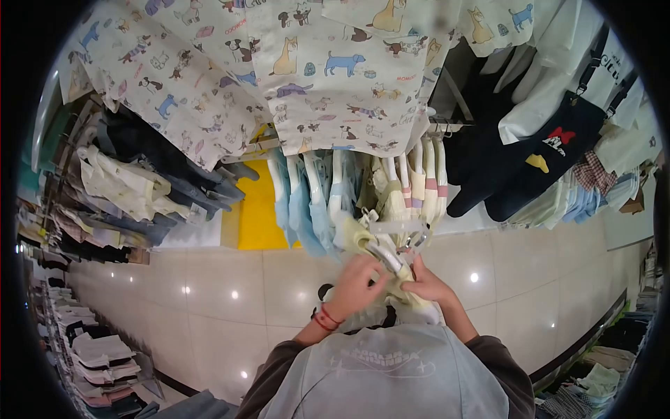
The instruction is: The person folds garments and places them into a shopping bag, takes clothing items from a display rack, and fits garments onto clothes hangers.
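Observation:
A pale yellow garment on a white hanger is held in front of my body, tilted. My right hand grips this garment at its lower right part, thumb lying over the cloth. Beside it, my left hand, with red bracelets on the wrist, has its fingers curled close to the garment's left side. Slight blur hides whether those fingers pinch anything. The hanger's hook end points up toward the rail. Just beyond hang light blue garments and cream ones with pink bands on white hangers.
White garments with animal prints hang overhead. Dark overalls hang to the right, jeans to the left. A yellow panel stands below the rail. Folded clothes are stacked at lower left, above the tiled floor.

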Available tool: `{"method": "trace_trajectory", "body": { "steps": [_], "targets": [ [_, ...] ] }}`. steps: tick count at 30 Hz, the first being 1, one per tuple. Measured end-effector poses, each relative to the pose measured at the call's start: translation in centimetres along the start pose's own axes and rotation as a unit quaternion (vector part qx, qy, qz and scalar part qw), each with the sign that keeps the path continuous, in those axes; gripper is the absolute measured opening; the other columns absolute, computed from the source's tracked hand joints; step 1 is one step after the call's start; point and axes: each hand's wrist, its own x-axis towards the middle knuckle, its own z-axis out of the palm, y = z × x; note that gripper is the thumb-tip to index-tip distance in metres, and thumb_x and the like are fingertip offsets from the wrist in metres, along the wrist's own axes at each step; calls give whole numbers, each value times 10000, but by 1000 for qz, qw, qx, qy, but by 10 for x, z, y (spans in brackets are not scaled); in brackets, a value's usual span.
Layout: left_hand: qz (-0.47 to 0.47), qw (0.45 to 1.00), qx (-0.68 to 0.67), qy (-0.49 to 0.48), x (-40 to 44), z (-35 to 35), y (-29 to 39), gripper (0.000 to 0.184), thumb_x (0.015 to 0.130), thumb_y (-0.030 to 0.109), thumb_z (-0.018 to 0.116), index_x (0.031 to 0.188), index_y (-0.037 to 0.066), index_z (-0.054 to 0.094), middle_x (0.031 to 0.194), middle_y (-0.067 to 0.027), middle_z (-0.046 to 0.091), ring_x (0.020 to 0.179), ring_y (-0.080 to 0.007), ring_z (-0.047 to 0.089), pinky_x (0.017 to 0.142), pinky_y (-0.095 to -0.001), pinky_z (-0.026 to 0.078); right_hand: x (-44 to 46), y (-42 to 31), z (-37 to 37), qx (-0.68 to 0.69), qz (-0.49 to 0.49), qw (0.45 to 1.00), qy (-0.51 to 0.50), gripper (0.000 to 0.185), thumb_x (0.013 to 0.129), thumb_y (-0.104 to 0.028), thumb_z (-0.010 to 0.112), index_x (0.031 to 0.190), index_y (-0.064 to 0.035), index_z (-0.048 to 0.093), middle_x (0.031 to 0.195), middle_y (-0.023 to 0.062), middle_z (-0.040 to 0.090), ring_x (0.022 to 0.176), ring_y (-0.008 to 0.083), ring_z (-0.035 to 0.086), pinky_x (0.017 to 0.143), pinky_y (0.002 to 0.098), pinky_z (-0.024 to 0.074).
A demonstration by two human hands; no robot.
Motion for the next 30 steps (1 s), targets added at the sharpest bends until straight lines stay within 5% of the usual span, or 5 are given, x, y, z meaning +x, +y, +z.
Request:
{"method": "trace_trajectory", "body": {
  "steps": [2,9,12,21,30],
  "targets": [
    [-43,991,41,116,13,-33,6,447,708,183,725,1071,19,521,1044,-152,532,970,-316,518,851,-367,413,-8,-5,2,-13,-21,999,-23,856,671,-60,590,1388,-23,124,1327,143,283,1246,235,294,1026,305,255],
    [-24,969,-241,-39,23,-30,6,244,830,200,618,950,-10,584,803,-105,589,789,-206,590,720,-306,455,-7,-18,9,-56,-16,995,-79,866,678,-78,609,1390,-18,120,1314,143,307,1229,243,318,1011,319,280],
    [-187,919,-345,-29,20,-33,9,209,905,165,496,864,-11,601,652,-37,547,668,-117,542,640,-244,423,-7,-19,12,-14,-11,996,-84,848,734,-118,651,1393,-21,126,1309,143,322,1228,246,326,1017,321,272],
    [-148,925,-344,71,23,-70,31,279,957,197,375,974,-13,557,611,41,392,571,-62,355,552,-203,313,7,-9,-1,71,85,993,-43,545,943,-298,441,1365,-41,211,1012,34,476,792,83,455,680,232,397],
    [-144,956,-231,107,26,-106,32,362,987,271,332,1049,-36,513,625,13,384,601,-85,390,643,-246,409,17,-2,-15,-172,-36,984,-19,503,892,-274,546,1290,-28,363,1092,175,552,1038,250,523,898,338,389]
  ]
}}
